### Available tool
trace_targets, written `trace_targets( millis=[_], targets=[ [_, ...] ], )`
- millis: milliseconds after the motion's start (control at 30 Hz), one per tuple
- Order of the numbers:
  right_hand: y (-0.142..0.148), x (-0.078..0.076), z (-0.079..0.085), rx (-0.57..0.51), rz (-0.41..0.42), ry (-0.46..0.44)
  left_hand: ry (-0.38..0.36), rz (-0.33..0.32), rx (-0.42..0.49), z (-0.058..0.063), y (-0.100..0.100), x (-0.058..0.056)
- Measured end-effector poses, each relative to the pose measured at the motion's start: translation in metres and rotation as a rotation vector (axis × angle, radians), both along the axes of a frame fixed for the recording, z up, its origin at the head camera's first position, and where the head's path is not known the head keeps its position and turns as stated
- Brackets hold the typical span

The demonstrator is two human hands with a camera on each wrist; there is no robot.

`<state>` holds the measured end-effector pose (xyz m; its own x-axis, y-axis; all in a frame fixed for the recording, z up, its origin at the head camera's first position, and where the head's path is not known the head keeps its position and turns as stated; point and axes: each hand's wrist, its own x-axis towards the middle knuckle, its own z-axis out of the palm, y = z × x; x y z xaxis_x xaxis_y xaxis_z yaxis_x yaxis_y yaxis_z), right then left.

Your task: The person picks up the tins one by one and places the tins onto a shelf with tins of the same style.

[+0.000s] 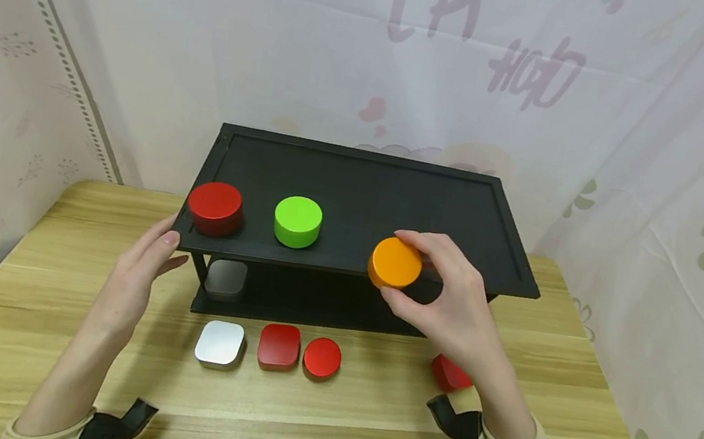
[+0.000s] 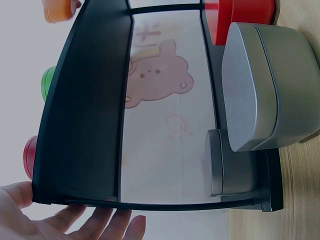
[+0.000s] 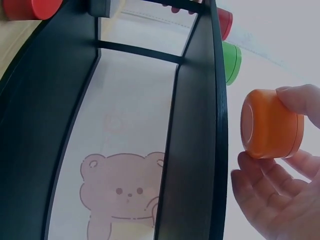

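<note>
A black two-tier shelf (image 1: 357, 189) stands on the wooden table. My right hand (image 1: 459, 307) holds an orange round tin (image 1: 395, 262) between thumb and fingers, just above the front edge of the top tier. The tin's lid seam shows in the right wrist view. At the shelf's front left corner, my left hand (image 1: 128, 283) grips the edge, thumb on top and fingers along the side. Left of the orange tin, a green round tin (image 1: 298, 223) and a dark red round tin (image 1: 214, 209) sit on the top tier.
On the lower tier, at its left end, is a grey square tin (image 1: 226, 280). In front of the shelf lie a silver square tin (image 1: 220, 343), a red square tin (image 1: 278, 347) and a red round tin (image 1: 321, 359). Another red tin (image 1: 452, 374) is partly hidden by my right forearm.
</note>
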<state>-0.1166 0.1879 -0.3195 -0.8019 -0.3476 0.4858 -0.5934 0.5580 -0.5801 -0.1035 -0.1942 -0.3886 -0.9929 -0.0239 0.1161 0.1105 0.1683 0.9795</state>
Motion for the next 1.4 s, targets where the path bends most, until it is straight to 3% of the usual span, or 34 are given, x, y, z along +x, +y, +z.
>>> trace_targets(
  millis=[733,1400],
  targets=[
    [-0.008,-0.021,0.01,0.052,-0.003,-0.026,0.008,-0.004,0.028,0.002,0.001,-0.001],
    [-0.012,-0.041,0.013,0.081,-0.032,-0.166,-0.003,-0.001,0.016,0.003,0.0,-0.001]
  ],
)
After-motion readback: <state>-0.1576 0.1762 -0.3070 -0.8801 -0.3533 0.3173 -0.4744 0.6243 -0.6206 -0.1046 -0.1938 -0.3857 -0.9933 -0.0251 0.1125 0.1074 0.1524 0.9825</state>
